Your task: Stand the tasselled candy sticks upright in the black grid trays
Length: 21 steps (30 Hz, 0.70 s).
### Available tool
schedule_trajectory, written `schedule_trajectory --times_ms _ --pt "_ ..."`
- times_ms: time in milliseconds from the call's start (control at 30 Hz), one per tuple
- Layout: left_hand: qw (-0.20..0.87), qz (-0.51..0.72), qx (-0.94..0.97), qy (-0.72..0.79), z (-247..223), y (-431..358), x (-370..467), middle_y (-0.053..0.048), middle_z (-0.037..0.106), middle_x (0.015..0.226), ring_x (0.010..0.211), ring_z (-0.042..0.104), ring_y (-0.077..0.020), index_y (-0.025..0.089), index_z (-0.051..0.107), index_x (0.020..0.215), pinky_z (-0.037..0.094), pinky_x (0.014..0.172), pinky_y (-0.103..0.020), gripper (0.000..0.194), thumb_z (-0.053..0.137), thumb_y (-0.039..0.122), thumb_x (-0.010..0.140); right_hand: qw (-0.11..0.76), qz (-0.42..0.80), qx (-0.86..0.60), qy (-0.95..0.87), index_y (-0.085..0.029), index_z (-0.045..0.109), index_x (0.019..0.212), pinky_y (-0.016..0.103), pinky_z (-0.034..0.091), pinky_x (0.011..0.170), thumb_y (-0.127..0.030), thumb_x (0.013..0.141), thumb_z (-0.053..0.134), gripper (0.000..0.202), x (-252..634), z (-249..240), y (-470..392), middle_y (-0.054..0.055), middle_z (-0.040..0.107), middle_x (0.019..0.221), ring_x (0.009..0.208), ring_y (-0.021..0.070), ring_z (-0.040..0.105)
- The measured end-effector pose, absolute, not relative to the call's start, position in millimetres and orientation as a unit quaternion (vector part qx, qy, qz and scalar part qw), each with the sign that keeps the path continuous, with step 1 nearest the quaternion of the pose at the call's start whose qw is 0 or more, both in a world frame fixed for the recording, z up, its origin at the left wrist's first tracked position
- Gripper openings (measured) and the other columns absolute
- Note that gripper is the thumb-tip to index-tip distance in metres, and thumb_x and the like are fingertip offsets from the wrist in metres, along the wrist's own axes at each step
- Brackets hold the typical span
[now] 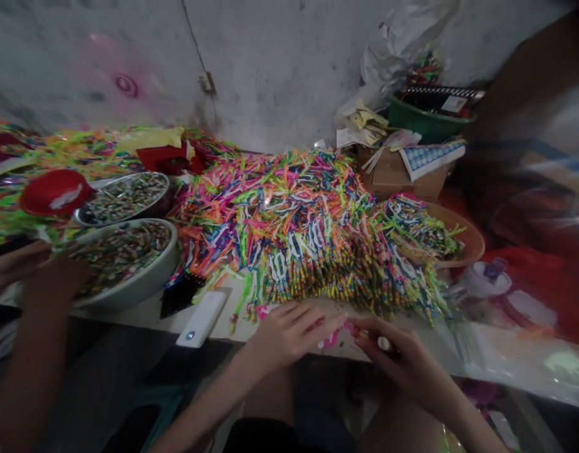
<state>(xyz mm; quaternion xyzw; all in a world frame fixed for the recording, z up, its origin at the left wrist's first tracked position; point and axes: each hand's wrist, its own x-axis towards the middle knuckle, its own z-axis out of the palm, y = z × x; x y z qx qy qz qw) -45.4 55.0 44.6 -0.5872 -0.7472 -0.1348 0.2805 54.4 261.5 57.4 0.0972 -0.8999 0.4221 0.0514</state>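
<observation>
At the table's near edge, my left hand [294, 328] lies palm down with its fingers bent together over a pink strip [331, 340], part of which shows under the fingertips. My right hand [396, 349] is closed beside it, thumb and fingers pinching something small; a pale round end shows between the fingers, and the rest is hidden. The fingertips of both hands nearly meet at a bit of pink. Just beyond them spreads a large heap of colourful strips [289, 214], with a row of yellow-banded ends [318, 277] facing me.
A white rectangular device [202, 319] lies left of my hands. Farther left are a pale bowl [172, 255] and a metal bowl [164, 200] of small pieces, plus a red bowl [53, 192]. Another person's arm [39, 346] reaches there. An orange basin [471, 242] and cardboard box [388, 182] stand right.
</observation>
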Motion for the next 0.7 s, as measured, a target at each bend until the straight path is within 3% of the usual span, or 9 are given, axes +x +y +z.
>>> schedule_trajectory --times_ms 133,267,367,433,533,600,700 --pt "0.256 -0.140 -0.598 -0.747 29.9 54.3 -49.7 -0.003 0.066 0.094 0.083 0.059 -0.0130 0.018 0.052 0.122 0.047 0.071 -0.026 0.031 0.039 0.017 0.094 0.016 0.436 0.093 -0.895 -0.022 0.061 0.110 0.018 0.046 0.067 -0.036 0.092 0.046 0.027 50.7 49.7 262.8 0.000 0.063 0.078 0.072 0.0122 0.060" --pt "0.251 -0.126 -0.617 -0.735 21.0 53.7 -57.1 -0.002 0.064 0.093 0.084 0.058 -0.0141 0.020 0.053 0.118 0.047 0.071 -0.027 0.028 0.041 0.017 0.093 -0.029 0.446 0.086 -0.891 -0.021 0.059 0.109 0.018 0.043 0.066 -0.036 0.091 0.046 0.026 48.2 35.4 263.1 0.000 0.063 0.081 0.072 0.0122 0.058" --pt "0.225 -0.092 -0.642 -0.727 22.0 52.4 -60.1 -0.001 0.064 0.090 0.086 0.058 -0.0147 0.021 0.054 0.117 0.048 0.070 -0.027 0.027 0.043 0.017 0.092 -0.056 0.425 0.092 -0.899 -0.020 0.062 0.091 0.019 0.041 0.067 -0.034 0.089 0.050 0.019 43.6 20.4 263.8 0.000 0.063 0.081 0.074 0.0130 0.057" --pt "0.220 -0.096 -0.649 -0.722 24.3 49.8 -60.6 -0.001 0.065 0.096 0.096 0.057 -0.0159 0.021 0.056 0.114 0.048 0.079 -0.029 0.025 0.044 0.017 0.092 -0.066 0.391 0.088 -0.914 -0.019 0.061 0.079 0.020 0.040 0.066 -0.033 0.086 0.053 0.018 35.7 10.2 266.9 0.001 0.063 0.077 0.072 0.0136 0.056" --pt "0.250 -0.140 -0.623 -0.727 27.1 41.8 -61.5 -0.005 0.063 0.109 0.112 0.051 -0.0192 0.019 0.058 0.112 0.043 0.095 -0.036 0.025 0.042 0.017 0.093 -0.077 0.341 0.050 -0.936 -0.018 0.061 0.076 0.021 0.034 0.057 -0.032 0.083 0.054 0.017 11.9 0.6 280.2 -0.001 0.061 0.067 0.062 0.0135 0.053" --pt "0.266 -0.176 -0.592 -0.741 27.3 34.8 -63.1 -0.006 0.065 0.104 0.106 0.055 -0.0184 0.018 0.058 0.110 0.045 0.091 -0.035 0.024 0.041 0.018 0.093 -0.063 0.315 0.014 -0.947 -0.018 0.061 0.078 0.022 0.032 0.054 -0.033 0.083 0.051 0.019 -13.2 1.1 295.5 0.000 0.060 0.065 0.061 0.0142 0.053" --pt "0.256 -0.198 -0.565 -0.759 23.5 26.7 -65.4 -0.003 0.067 0.084 0.079 0.062 -0.0135 0.017 0.061 0.101 0.051 0.071 -0.025 0.022 0.040 0.023 0.094 0.024 0.244 -0.063 -0.967 -0.017 0.059 0.079 0.023 0.031 0.054 -0.042 0.085 0.046 0.028 -61.6 10.1 322.9 0.003 0.062 0.069 0.063 0.0165 0.054"
